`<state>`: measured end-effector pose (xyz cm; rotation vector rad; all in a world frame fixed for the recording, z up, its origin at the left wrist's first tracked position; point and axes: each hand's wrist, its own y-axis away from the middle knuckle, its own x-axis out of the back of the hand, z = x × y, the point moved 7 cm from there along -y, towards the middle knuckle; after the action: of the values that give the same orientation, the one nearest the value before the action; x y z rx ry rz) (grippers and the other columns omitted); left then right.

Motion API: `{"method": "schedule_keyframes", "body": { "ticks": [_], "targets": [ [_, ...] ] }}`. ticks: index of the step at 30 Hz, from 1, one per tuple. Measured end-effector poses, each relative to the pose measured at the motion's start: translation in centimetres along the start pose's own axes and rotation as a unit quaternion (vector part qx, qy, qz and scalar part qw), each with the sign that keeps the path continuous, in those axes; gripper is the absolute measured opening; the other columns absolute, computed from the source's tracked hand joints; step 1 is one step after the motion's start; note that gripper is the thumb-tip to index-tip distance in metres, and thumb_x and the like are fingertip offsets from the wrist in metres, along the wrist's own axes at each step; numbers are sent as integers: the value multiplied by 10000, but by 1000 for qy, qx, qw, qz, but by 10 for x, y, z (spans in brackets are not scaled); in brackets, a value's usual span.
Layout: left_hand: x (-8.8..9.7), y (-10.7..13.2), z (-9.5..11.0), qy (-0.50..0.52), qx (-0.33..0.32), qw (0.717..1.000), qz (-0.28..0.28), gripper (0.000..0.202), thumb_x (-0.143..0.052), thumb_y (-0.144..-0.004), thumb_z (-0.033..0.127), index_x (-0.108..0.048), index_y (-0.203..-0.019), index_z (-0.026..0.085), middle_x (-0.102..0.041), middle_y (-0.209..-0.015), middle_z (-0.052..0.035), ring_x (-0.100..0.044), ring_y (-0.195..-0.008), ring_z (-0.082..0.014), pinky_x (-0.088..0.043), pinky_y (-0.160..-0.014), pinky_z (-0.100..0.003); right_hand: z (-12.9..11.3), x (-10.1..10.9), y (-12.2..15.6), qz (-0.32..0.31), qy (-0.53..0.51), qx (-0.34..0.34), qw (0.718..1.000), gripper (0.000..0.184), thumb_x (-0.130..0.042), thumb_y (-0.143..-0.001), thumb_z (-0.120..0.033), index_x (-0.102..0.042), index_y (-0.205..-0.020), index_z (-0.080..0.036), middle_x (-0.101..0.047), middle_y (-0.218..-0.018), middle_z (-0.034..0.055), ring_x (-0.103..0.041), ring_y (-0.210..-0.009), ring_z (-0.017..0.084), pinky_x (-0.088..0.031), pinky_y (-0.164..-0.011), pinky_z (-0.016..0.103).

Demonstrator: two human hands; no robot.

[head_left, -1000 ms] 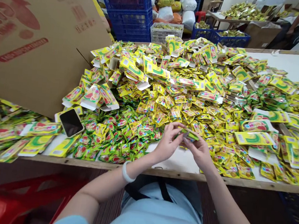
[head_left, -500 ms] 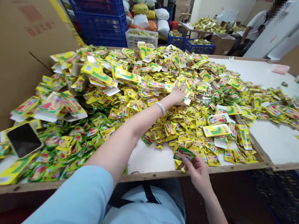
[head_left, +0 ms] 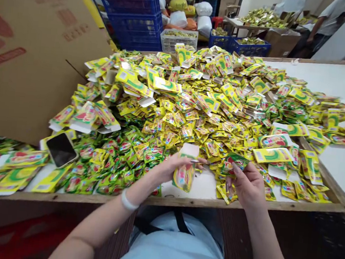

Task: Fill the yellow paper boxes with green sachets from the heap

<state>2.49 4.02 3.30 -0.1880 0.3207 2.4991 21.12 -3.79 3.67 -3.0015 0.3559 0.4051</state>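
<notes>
My left hand is closed around a small yellow-and-green carton, whose white end flap stands up above my fingers. To its right, my right hand pinches a green sachet with a red fruit print between thumb and fingers. The two hands are apart, low over the front of the table. Beyond them spreads a heap of yellow sachets. Green sachets lie left of my left hand. Flat yellow cartons rest on the sachets at the right.
A phone lies on cartons at the left, before a large cardboard box. A raised wooden edge borders the table. Behind stand blue crates, a white crate and filled sacks. Another person is at the back right.
My left hand has come back from the carton pile towards me, now with a carton in it. The right hand still holds the green sachet. The view has shifted left.
</notes>
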Motion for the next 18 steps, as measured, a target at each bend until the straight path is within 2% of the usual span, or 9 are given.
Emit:
{"method": "schedule_keyframes", "body": {
  "ticks": [3, 5, 8, 11, 14, 18],
  "targets": [
    [-13, 48, -39, 154, 84, 983, -62, 472, -720, -738, 549, -656, -944, 129, -704, -864, -143, -691, -841, -287, -536, -778, -417, 8, -27, -5, -49, 5, -14, 999, 196, -699, -869, -390, -590, -934, -240, -671, -830, -15, -516, -438, 80, -422, -357, 214],
    [-14, 62, -50, 173, 95, 979, -49, 463, -783, -695, 527, -641, -898, 136, -681, -806, -100, -677, -735, -237, -546, -741, -391, 12, -52, -6, -102, 25, -19, 994, 193, -693, -877, -361, -605, -990, -232, -663, -852, -5, -502, -443, 74, -410, -359, 215],
    [-7, 69, -43, 115, 47, 992, -10, 519, -856, -646, 446, -610, -1002, 161, -633, -772, -34, -625, -658, -171, -536, -675, -326, 4, -90, -3, -187, 87, 28, 978, 161, -659, -903, -303, -634, -1043, -227, -629, -905, 21, -566, -567, 100, -461, -426, 218],
    [2, 73, -26, 27, -14, 999, 10, 695, -828, -695, 363, -489, -1279, 198, -626, -838, -24, -621, -722, -175, -531, -726, -323, -17, -115, 4, -266, 210, 124, 933, 125, -596, -933, -227, -669, -1034, -229, -632, -987, 64, -630, -855, 171, -550, -648, 269],
    [5, 78, -17, -68, -31, 997, 13, 840, -751, -753, 253, -278, -1447, 229, -621, -898, -15, -614, -753, -165, -508, -737, -298, -29, -122, 12, -327, 315, 157, 877, 169, -554, -944, -160, -673, -1045, -225, -649, -967, 64, -628, -901, 181, -537, -787, 312],
    [-3, 80, -16, -136, -20, 990, -27, 863, -697, -745, 170, -218, -1462, 210, -593, -876, 10, -581, -763, -153, -466, -710, -262, -31, -121, 22, -400, 402, 136, 813, 211, -524, -942, -120, -677, -1039, -227, -632, -931, 51, -626, -841, 173, -508, -731, 280]
  ]
}}
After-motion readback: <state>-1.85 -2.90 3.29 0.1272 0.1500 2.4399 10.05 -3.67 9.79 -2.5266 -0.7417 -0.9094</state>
